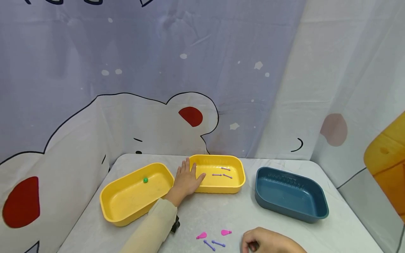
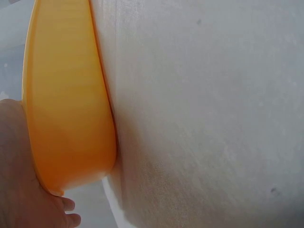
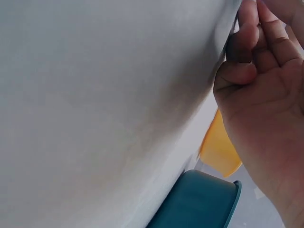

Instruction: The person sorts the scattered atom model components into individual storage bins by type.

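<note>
My left hand (image 1: 186, 180) lies flat with straight fingers on the left rim of the middle yellow tray (image 1: 221, 189), which sits toward the table's (image 1: 284, 232) back edge and holds purple pins (image 1: 222, 172). My right hand (image 1: 269, 241) rests loosely curled at the front edge, holding nothing I can see, just beside loose pink (image 1: 226, 232) and purple pieces (image 1: 213, 244).

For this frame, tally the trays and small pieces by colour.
Yellow trays: 2
Blue tray: 1
Purple sticks: 5 (3 in a yellow tray, 2 on the table)
Pink pieces: 2
Green ball: 1
Total: 11
</note>
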{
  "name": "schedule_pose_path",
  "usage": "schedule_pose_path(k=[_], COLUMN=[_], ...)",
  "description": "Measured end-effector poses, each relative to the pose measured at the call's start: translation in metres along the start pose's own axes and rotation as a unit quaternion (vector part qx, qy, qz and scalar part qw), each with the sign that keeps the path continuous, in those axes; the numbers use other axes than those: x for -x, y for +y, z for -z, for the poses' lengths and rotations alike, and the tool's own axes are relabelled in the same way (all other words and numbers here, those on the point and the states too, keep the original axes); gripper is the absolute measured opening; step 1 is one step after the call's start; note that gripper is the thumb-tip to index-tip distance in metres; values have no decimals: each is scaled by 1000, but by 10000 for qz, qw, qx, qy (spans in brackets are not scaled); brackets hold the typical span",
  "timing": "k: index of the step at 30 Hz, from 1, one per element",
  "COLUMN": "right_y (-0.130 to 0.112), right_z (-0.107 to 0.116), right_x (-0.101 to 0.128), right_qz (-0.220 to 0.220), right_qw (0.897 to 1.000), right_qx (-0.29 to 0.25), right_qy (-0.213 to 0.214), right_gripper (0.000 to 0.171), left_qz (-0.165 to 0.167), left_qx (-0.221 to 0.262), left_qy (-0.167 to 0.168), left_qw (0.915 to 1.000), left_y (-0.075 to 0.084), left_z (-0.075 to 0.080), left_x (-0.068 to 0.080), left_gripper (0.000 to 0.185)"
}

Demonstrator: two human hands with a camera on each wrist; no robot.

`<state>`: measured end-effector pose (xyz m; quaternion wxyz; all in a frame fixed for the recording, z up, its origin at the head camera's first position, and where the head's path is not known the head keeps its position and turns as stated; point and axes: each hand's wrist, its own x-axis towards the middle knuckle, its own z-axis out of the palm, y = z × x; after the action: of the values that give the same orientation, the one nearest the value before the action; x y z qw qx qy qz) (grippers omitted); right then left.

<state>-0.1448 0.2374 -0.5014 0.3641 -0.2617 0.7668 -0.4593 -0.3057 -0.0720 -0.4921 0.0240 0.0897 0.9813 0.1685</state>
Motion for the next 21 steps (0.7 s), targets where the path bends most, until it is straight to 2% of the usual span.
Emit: schedule_pose_path(k=[3, 9, 12, 17, 21], right_y=[-1, -3, -4, -6, -8], right_z=[2, 3, 5, 10, 14], right_x=[1, 2, 1, -2, -2], right_qz=[-9, 209, 482, 1072, 1288], right_qw=[10000, 9998, 9988, 9930, 9882], right_qx=[40, -12, 43, 484, 765], right_qy=[35, -1, -2, 145, 317], right_gripper=[11, 2, 6, 8, 10], left_qz=[11, 27, 47, 41, 40], left_qx=[-16, -13, -9, -46, -63], left_qy=[-11, -13, -29, -25, -31], left_qw=[10000, 10000, 10000, 10000, 10000], left_y=[0, 1, 1, 1, 1], left_z=[1, 0, 0, 0, 0], left_x=[1, 0, -1, -1, -1], left_gripper=[83, 83, 83, 83, 83])
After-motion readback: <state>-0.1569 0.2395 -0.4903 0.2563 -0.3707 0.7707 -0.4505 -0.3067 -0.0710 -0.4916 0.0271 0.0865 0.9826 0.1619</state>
